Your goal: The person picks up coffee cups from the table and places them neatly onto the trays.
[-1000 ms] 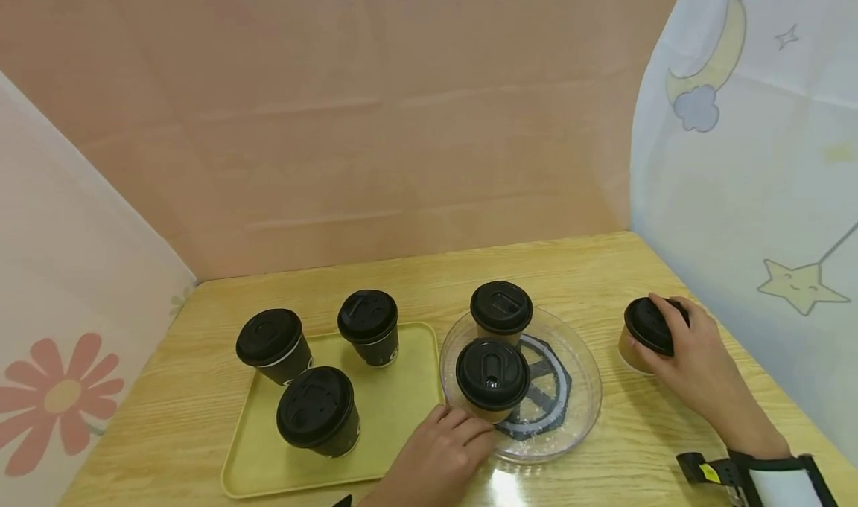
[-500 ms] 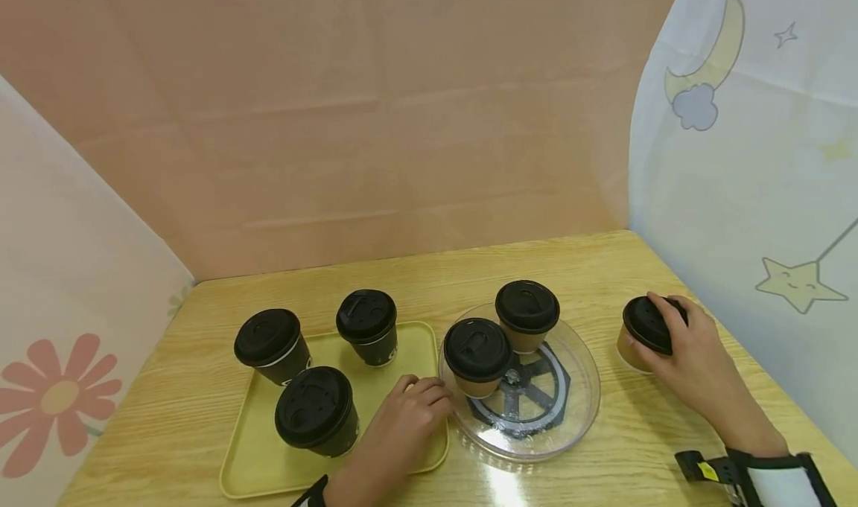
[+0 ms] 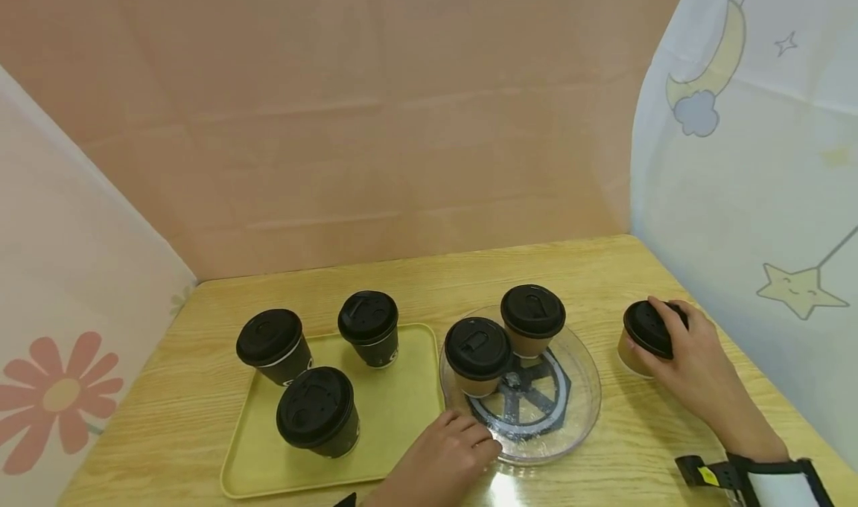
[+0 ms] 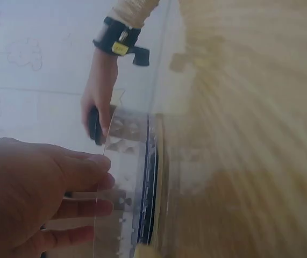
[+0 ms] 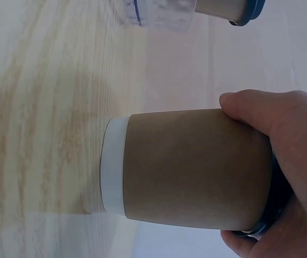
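My left hand (image 3: 445,451) is at the front rim of a clear round turntable (image 3: 583,418), its thumb and fingertips pinching the low see-through wall (image 4: 123,177) in the left wrist view. Two brown paper cups with black lids stand on the turntable: one front left (image 3: 477,351), one at the back (image 3: 532,313). Over at the right, my right hand (image 3: 690,358) grips a lidded brown paper cup (image 3: 633,351) from above. The right wrist view shows this cup's kraft sleeve and white base (image 5: 115,166) close to the tabletop; whether it touches is hard to tell.
A yellow tray (image 3: 395,418) lies left of the turntable. Black lidded cups stand on it: one at the back (image 3: 369,328), one at the front (image 3: 318,414), another at its left edge (image 3: 275,347). Fabric panels (image 3: 402,120) border the wooden table (image 3: 167,418).
The turntable has turned clockwise, bringing its front cup left and its back cup right. My left hand swept left along the rim, then came back right. My right hand stayed put.
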The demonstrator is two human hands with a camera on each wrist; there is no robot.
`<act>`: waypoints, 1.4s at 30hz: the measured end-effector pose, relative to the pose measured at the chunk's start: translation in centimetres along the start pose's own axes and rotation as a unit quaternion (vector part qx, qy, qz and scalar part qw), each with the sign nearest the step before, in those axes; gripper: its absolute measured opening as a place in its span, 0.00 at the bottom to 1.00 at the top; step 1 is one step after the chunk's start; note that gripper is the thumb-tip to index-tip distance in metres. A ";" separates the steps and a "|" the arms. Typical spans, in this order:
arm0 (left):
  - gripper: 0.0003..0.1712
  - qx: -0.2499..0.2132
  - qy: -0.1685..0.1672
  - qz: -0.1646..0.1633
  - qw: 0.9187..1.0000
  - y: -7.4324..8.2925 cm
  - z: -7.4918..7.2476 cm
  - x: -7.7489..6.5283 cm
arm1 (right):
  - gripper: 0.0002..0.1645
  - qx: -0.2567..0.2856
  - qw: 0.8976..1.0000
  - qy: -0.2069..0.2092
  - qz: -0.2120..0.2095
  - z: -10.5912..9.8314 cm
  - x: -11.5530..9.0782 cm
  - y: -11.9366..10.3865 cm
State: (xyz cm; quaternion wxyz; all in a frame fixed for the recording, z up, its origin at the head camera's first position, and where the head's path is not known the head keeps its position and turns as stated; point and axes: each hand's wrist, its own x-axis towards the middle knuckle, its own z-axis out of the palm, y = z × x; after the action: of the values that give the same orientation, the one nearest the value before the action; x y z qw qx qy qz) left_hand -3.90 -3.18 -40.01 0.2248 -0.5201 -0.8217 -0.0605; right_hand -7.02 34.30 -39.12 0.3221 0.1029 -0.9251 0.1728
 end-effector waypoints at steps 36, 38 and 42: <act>0.03 -0.029 -0.009 -0.091 0.995 -2.7 0.5 -1.1 | 0.51 0.058 0.988 0.121 -0.075 -4.9 1.1 -11.8; 0.03 -0.023 -0.005 -0.092 0.996 -2.8 0.5 -1.1 | 0.47 0.080 0.985 0.103 -0.115 -4.3 0.6 -13.7; 0.03 -0.015 -0.001 -0.091 0.996 -2.8 0.6 -1.2 | 0.45 0.073 0.985 0.042 -0.153 -1.9 -0.7 -15.1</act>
State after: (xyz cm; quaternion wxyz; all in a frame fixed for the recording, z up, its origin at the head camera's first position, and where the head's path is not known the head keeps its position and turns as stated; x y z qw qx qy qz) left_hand -6.14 -5.19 -40.67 0.2096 -0.4465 -0.8650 -0.0922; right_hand -0.79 21.19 -34.32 0.3748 0.2593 -0.8691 0.1924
